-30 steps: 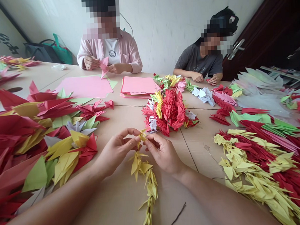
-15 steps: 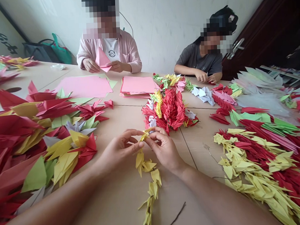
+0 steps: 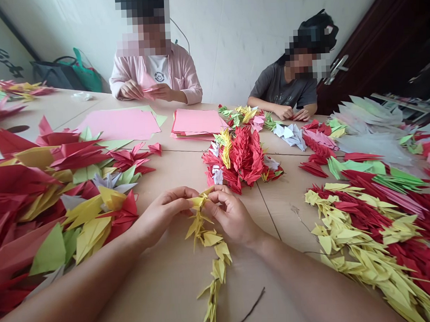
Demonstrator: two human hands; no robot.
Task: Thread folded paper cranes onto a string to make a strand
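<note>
My left hand (image 3: 163,213) and my right hand (image 3: 230,216) meet over the middle of the table, both pinched on the top yellow paper crane (image 3: 198,199) of a strung chain of yellow cranes (image 3: 212,256). The chain trails down the table toward me. A thin dark thread (image 3: 248,312) lies loose on the table below my right forearm.
Heaps of red, yellow and green cranes (image 3: 52,196) fill the left side; strung yellow and red cranes (image 3: 375,234) lie at the right. A red crane cluster (image 3: 245,157) sits ahead. Pink paper stacks (image 3: 197,121) lie farther back. Two people fold paper across the table.
My hands lowered slightly and closed tighter on the top crane; the chain bunched up beneath them. The person in pink lowered the pink sheet to the table.
</note>
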